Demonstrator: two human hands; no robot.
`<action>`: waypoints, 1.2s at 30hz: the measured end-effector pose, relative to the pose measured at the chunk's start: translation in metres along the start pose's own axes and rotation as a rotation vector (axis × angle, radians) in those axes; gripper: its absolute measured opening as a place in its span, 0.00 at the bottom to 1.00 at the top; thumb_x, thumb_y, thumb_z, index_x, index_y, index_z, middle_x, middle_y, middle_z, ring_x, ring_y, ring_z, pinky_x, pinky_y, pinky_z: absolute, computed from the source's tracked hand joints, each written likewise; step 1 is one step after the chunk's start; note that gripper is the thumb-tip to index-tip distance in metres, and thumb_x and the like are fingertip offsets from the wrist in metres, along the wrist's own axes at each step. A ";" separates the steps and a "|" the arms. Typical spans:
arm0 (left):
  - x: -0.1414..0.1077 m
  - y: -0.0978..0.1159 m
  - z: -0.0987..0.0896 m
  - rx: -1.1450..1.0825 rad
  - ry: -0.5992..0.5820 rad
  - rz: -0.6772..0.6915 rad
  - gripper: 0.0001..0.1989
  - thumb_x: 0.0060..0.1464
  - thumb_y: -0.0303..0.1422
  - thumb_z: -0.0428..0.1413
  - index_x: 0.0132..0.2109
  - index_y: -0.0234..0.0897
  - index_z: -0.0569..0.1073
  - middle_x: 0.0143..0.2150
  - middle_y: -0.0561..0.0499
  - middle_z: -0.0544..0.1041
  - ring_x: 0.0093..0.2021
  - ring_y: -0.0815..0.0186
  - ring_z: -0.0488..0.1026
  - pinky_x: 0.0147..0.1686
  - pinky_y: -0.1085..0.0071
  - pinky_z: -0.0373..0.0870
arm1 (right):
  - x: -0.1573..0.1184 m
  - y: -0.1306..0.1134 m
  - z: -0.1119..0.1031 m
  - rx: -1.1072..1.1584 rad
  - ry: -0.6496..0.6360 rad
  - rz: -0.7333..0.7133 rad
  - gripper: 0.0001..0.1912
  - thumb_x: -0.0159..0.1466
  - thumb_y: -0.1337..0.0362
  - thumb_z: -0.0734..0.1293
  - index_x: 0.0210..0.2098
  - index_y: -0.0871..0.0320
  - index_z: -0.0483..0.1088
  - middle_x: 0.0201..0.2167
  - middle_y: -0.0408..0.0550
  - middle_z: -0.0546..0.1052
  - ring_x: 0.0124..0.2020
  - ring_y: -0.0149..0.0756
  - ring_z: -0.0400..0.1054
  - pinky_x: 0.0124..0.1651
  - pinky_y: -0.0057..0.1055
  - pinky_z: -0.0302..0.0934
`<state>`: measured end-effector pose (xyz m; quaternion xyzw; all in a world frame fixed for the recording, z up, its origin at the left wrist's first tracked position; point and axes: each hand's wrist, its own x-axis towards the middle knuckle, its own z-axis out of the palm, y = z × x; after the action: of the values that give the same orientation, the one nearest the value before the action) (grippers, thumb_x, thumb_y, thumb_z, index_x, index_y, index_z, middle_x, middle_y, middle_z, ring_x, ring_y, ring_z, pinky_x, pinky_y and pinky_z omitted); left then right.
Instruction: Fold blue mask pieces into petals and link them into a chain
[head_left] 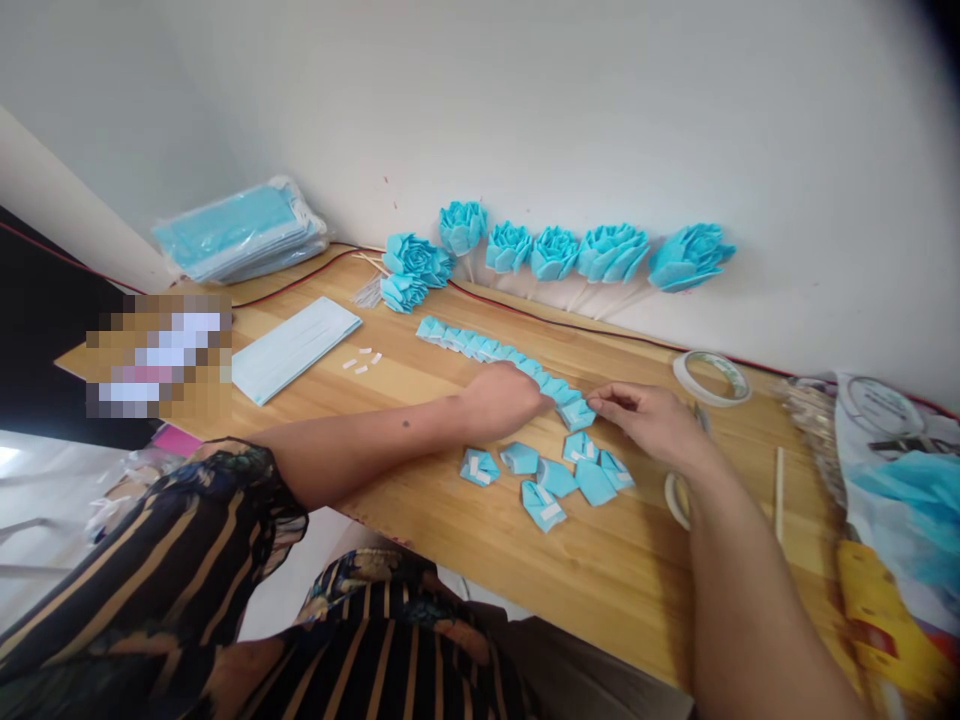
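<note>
Working at a wooden tabletop (pixel 442 520), a person in striped clothing (pixel 375 640) curls the left hand (pixel 504 402) over a row of folded blue pieces (pixel 487 348), its fingertips hidden. Slightly apart from it, the right hand (pixel 637 415) has thumb and finger at the end piece (pixel 578 414); with the blur, one cannot tell whether either hand grips. Loose blue pieces (pixel 555 478) lie just in front. Blue flowers (pixel 615 252) rest against the wall (pixel 600 120) behind, and a white tape roll (pixel 681 380) lies beyond the right hand.
</note>
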<state>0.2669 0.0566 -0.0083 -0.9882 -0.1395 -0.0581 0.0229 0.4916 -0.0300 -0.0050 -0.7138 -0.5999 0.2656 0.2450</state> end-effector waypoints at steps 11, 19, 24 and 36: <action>0.000 -0.001 -0.001 -0.022 0.011 -0.012 0.11 0.60 0.26 0.51 0.42 0.36 0.78 0.29 0.44 0.78 0.30 0.61 0.75 0.29 0.68 0.58 | 0.000 -0.005 0.006 -0.117 0.095 0.002 0.11 0.59 0.54 0.67 0.30 0.51 0.79 0.31 0.44 0.82 0.29 0.39 0.72 0.32 0.34 0.58; 0.002 0.001 -0.002 -0.133 0.134 -0.075 0.13 0.62 0.30 0.49 0.43 0.40 0.79 0.31 0.48 0.80 0.31 0.63 0.75 0.27 0.68 0.54 | -0.001 -0.009 0.006 -0.123 0.083 0.029 0.11 0.59 0.54 0.67 0.30 0.51 0.79 0.29 0.43 0.81 0.29 0.38 0.70 0.32 0.34 0.56; 0.002 0.003 -0.002 -0.213 0.160 -0.076 0.15 0.62 0.30 0.47 0.45 0.41 0.79 0.34 0.49 0.81 0.32 0.64 0.75 0.29 0.69 0.57 | -0.002 -0.009 0.006 -0.128 0.079 0.025 0.11 0.59 0.53 0.66 0.30 0.51 0.79 0.29 0.43 0.81 0.30 0.39 0.71 0.33 0.34 0.56; 0.003 0.003 -0.004 -0.105 -0.018 -0.090 0.15 0.62 0.32 0.47 0.37 0.38 0.79 0.31 0.46 0.80 0.31 0.62 0.74 0.27 0.69 0.53 | -0.001 -0.005 0.006 -0.135 0.062 0.004 0.12 0.60 0.55 0.65 0.32 0.51 0.79 0.35 0.43 0.83 0.36 0.40 0.73 0.37 0.33 0.58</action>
<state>0.2700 0.0547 -0.0043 -0.9813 -0.1806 -0.0573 -0.0330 0.4834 -0.0300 -0.0062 -0.7379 -0.6070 0.2028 0.2143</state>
